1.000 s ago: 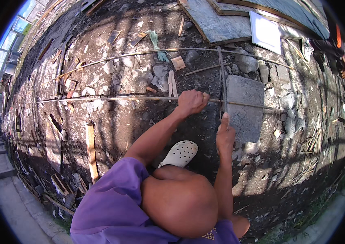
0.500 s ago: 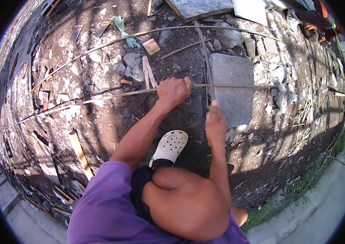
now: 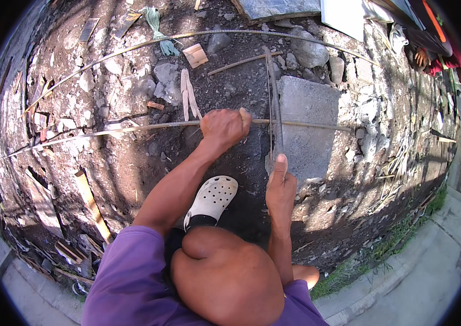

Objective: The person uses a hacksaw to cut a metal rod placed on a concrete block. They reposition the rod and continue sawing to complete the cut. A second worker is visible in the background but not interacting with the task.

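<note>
Head view shows your left hand (image 3: 222,127) closed tight in a fist around a long, thin, tan-grey rod (image 3: 160,125). The rod runs from far on your left, across the dark, stony dirt (image 3: 138,163), to over the flat, rough, grey block (image 3: 309,146) on your right. Your right hand (image 3: 281,193) is wrapped around the near end of a long, narrow, grey saw (image 3: 276,103), with your thumb on top. The saw points away from you and crosses the rod just right of your left hand, by the left edge of the block. You cannot tell how deep any cut is.

Past the saw's far tip, another long, thin rod (image 3: 203,33) lies over the dirt. Between the two rods are split, pale wood sticks (image 3: 188,95) and a small, light-brown wood piece (image 3: 194,55). Your white clog with round holes (image 3: 214,195) is near your left arm.
</note>
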The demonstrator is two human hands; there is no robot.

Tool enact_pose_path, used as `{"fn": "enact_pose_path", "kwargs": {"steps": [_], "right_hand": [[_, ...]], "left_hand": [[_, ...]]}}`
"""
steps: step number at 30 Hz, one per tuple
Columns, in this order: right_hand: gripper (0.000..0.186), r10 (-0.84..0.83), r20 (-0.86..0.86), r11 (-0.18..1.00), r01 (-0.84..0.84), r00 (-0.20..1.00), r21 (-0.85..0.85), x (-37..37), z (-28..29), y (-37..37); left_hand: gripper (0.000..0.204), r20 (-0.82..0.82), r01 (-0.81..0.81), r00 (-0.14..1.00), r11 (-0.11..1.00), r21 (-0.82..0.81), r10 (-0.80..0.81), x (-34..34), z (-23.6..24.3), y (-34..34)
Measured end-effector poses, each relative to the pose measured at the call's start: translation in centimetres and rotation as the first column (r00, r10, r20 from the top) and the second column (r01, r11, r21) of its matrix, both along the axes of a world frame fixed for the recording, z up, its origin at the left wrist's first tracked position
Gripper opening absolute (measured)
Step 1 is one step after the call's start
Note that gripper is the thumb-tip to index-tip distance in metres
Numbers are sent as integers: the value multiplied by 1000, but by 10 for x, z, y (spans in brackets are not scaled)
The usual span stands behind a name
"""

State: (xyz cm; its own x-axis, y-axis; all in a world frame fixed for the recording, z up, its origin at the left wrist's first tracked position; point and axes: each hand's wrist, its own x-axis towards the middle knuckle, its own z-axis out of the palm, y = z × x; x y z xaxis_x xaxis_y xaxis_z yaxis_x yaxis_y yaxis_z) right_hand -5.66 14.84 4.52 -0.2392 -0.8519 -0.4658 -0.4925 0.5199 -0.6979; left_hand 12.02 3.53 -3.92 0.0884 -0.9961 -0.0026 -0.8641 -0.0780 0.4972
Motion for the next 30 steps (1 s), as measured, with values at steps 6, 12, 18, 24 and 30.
{"fn": "enact_pose_path", "kwargs": {"steps": [6, 12, 18, 24, 30], "right_hand": [[72, -84, 34, 992, 81, 996, 99, -7, 30, 78], [70, -106, -77, 948, 124, 991, 294, -3, 57, 56], [69, -55, -25, 997, 56, 998, 50, -2, -6, 28], [57, -188, 45, 967, 176, 981, 186, -22, 65, 135], [73, 2, -44, 1000, -2, 999, -5, 13, 16, -22]], "left_hand": [[53, 8, 13, 1000, 998, -54, -13, 0, -3, -1], [52, 10, -28, 1000, 999, -29, 28, -3, -5, 2], [53, 54, 8, 999, 1000, -30, -6, 1, 3, -4], [52, 67, -13, 998, 997, -77, 18, -2, -3, -1], [54, 55, -39, 998, 999, 31, 37, -4, 5, -1]]}}
